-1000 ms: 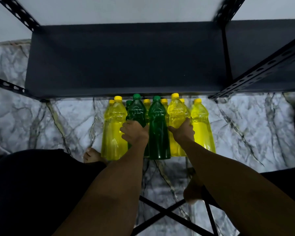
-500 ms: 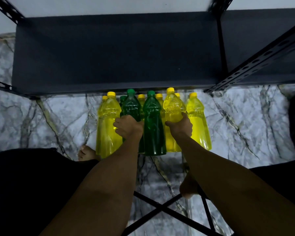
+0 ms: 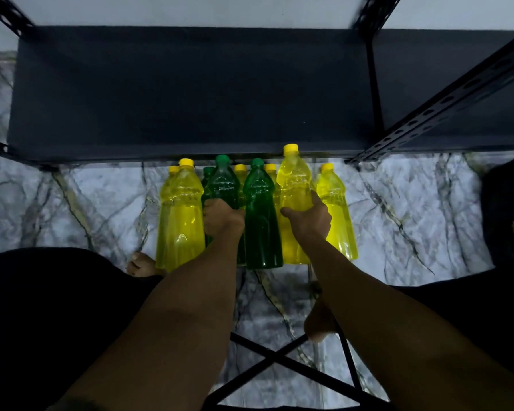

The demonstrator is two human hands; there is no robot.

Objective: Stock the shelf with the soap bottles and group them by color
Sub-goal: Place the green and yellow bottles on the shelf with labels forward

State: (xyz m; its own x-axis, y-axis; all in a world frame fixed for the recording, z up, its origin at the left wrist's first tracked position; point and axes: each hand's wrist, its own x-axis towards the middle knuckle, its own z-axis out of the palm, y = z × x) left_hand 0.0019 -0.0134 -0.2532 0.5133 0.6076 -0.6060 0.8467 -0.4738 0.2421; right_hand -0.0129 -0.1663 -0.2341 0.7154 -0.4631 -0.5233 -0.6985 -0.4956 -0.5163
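Bottles are crowding together; left hand [image 3: 223, 218] gripping a green bottle [image 3: 224, 185], right hand [image 3: 307, 221] gripping a yellow bottle [image 3: 294, 179], risking toppling neighbours.

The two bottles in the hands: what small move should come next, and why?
Probably lift both up onto the dark shelf, at separate ends. The left hand grips a green bottle, the right hand a yellow bottle whose cap already stands above its neighbours. The shelf board shows no bottles, and all the others stand on the marble floor.
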